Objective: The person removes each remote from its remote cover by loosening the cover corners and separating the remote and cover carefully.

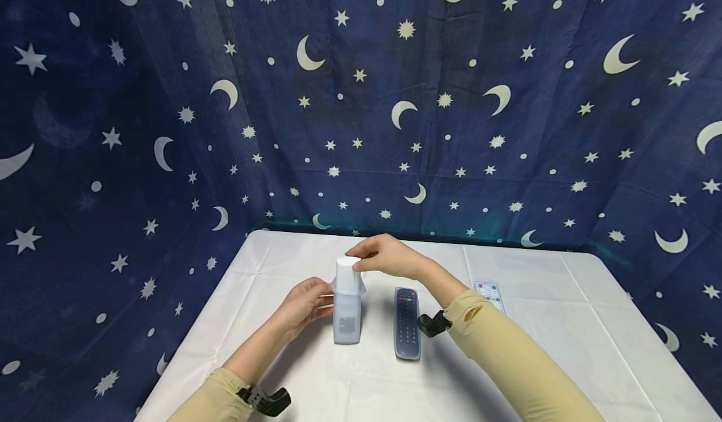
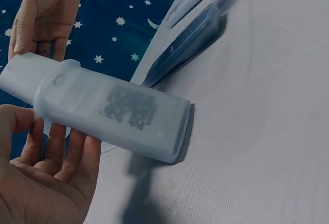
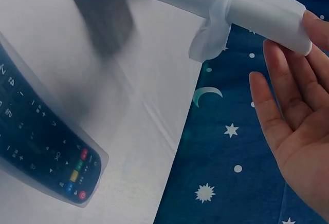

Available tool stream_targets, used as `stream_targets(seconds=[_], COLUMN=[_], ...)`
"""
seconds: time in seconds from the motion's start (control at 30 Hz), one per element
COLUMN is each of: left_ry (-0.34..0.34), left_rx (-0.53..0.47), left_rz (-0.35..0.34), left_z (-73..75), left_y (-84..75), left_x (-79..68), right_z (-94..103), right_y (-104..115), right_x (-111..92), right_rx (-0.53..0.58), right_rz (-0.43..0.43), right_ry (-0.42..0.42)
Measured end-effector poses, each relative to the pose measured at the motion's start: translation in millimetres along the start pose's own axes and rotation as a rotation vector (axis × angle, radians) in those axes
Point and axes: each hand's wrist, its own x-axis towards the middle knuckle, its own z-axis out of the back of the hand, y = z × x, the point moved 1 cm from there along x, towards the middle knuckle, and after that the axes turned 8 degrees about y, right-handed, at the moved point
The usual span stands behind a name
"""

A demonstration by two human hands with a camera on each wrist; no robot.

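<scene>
Two hands [image 1: 304, 305] [image 1: 392, 256] on one half-sleeved white object [image 1: 346, 303]; two remotes [image 1: 407, 327] [image 1: 489, 293] nearby.

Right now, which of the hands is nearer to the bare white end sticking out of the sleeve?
Right. The right hand pinches that white end itself; the left hand is lower, holding the translucent sleeve near its flared mouth.

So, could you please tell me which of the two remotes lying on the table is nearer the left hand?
The dark remote; the pale remote lies farther from the left hand, off to the right, partly hidden by the right sleeve.
</scene>
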Motion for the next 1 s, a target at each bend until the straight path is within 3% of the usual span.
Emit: stream_targets(seconds=[0.2, 0.37, 1.0], left_ry=[-0.037, -0.061, -0.050], left_rx=[-0.015, 0.035, 0.143], left_rz=[0.058, 0.080, 0.028], left_z=[-3.3, -4.8, -8.9], left_y=[-1.4, -4.9, -0.4], left_x=[4.2, 6.8, 6.3], right_z=[-2.0, -3.4, -9.1], right_y=[-1.3, -2.0, -6.3], right_x=[-0.4, -1.2, -5.5], right_rx=[-0.008, -0.010, -0.072], right_rz=[-0.003, 0.007, 0.003], right_ry=[-0.013, -0.022, -0.084])
